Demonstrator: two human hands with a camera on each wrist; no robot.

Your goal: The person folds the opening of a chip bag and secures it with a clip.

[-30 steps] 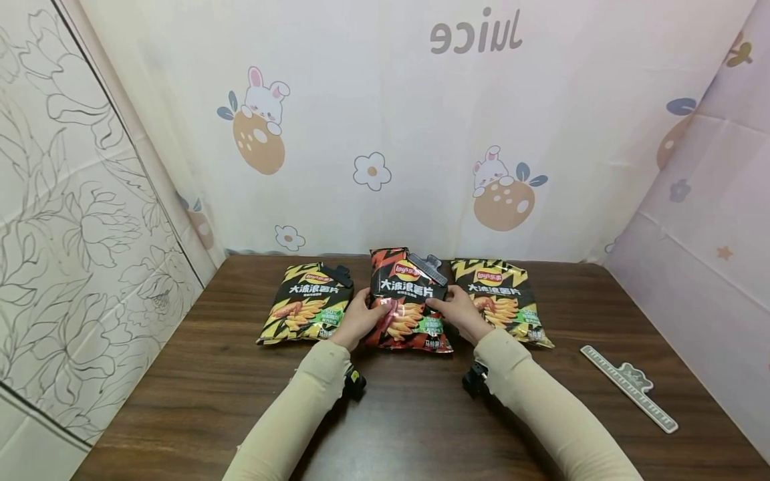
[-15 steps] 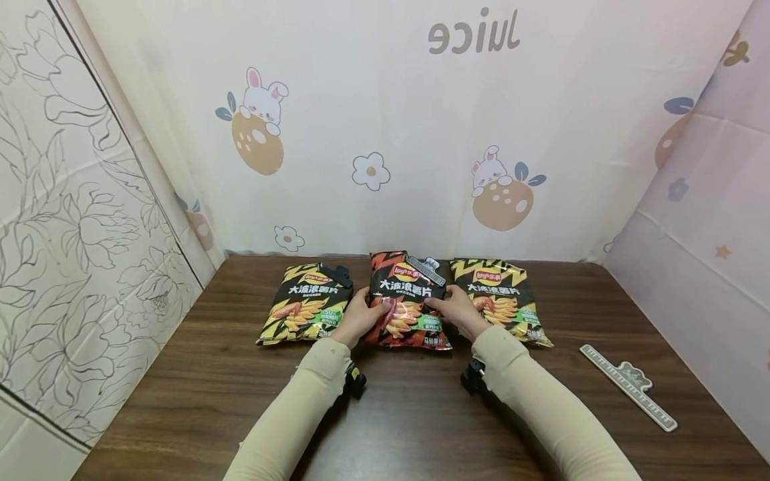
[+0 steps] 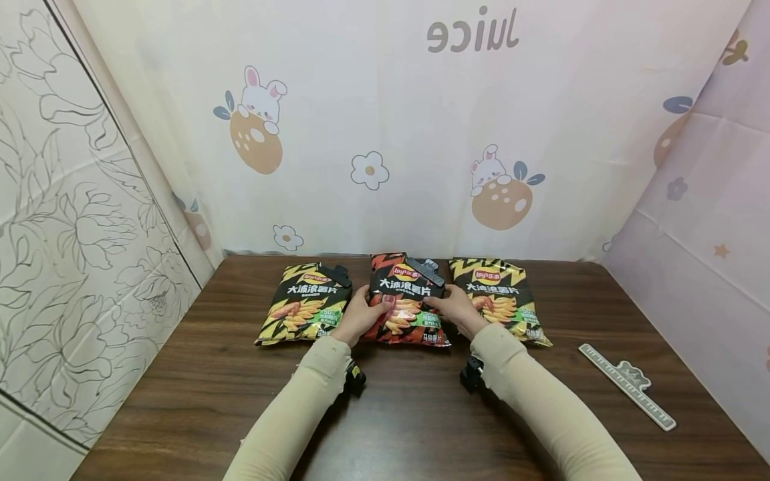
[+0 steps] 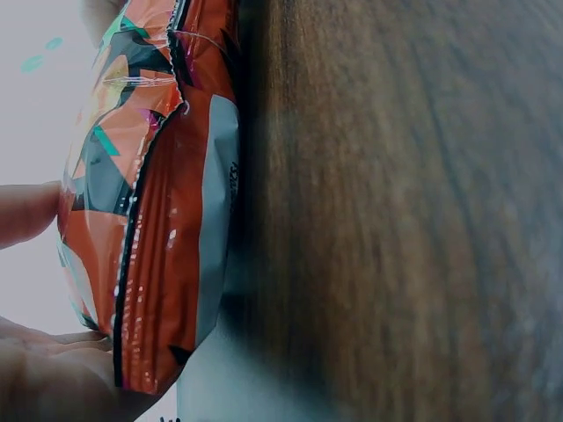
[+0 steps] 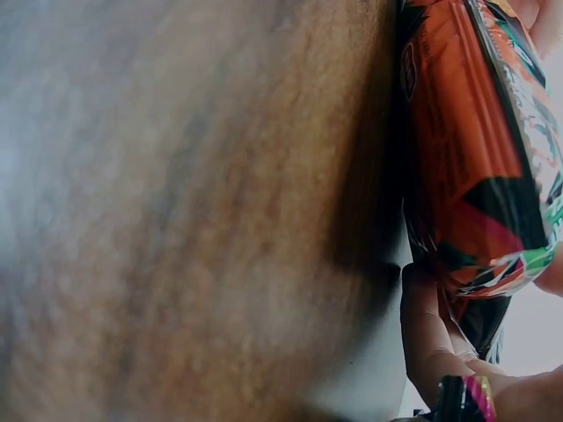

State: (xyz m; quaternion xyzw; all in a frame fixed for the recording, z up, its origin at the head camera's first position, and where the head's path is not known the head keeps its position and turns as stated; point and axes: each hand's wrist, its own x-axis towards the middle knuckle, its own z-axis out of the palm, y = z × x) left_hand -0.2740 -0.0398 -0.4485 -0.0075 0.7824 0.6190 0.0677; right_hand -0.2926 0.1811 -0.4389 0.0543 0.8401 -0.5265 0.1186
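Observation:
Both hands hold a red-and-black bag of potato chips (image 3: 404,312) at the back middle of the table. My left hand (image 3: 359,316) grips its left side, thumb on the front. On the right side, my right hand (image 3: 460,311) grips it the same way. A grey bag clip (image 3: 426,272) sits slantwise across the bag's top right corner. In the left wrist view, the bag's red side (image 4: 167,229) lies close to the tabletop, with the thumb (image 4: 26,214) against its front. Fingers (image 5: 427,330) reach around the bag's end in the right wrist view.
A yellow-and-black chip bag (image 3: 305,304) with a black clip (image 3: 335,274) at its top right lies to the left. Another yellow-and-black chip bag (image 3: 496,294) lies to the right, near the wall. A long pale clip (image 3: 628,386) rests at the table's right.
The red bag's top has sunk slightly and its bottom edge has shifted a little toward the back. Both hands keep their grip on it.

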